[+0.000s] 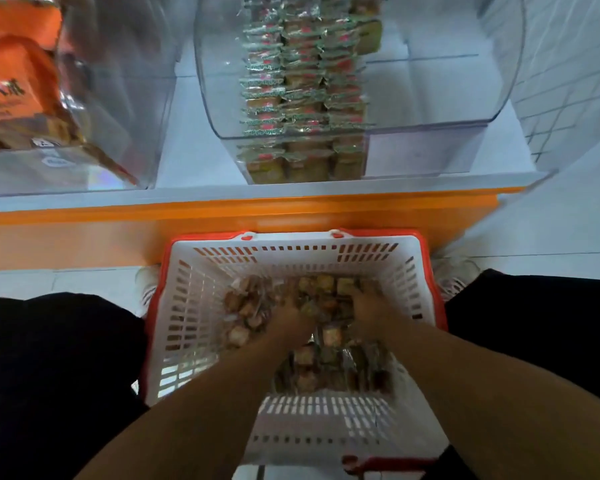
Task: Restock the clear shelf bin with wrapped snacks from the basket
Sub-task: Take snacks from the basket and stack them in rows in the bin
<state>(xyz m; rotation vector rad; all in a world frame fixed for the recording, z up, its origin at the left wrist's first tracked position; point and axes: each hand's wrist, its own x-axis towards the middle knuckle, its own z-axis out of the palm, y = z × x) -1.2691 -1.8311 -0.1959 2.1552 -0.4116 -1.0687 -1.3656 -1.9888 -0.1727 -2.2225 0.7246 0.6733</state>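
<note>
A white slotted basket (pixel 194 306) with a red rim stands on the floor between my knees. Several small wrapped snacks (pixel 246 306) lie loose on its bottom. Both my hands are down in the pile: my left hand (pixel 290 322) and my right hand (pixel 368 311) have their fingers buried among the wrappers, and motion blur hides whether they grip any. Above, on the white shelf, the clear shelf bin (pixel 447 109) holds rows of stacked wrapped snacks (pixel 302 81) in its left half; its right half holds nothing.
The shelf has an orange front edge (pixel 222 220) just beyond the basket. A second clear bin (pixel 125 98) at the left holds orange snack bags (pixel 18 81). Wire mesh (pixel 568 98) stands at the right. My shoes flank the basket.
</note>
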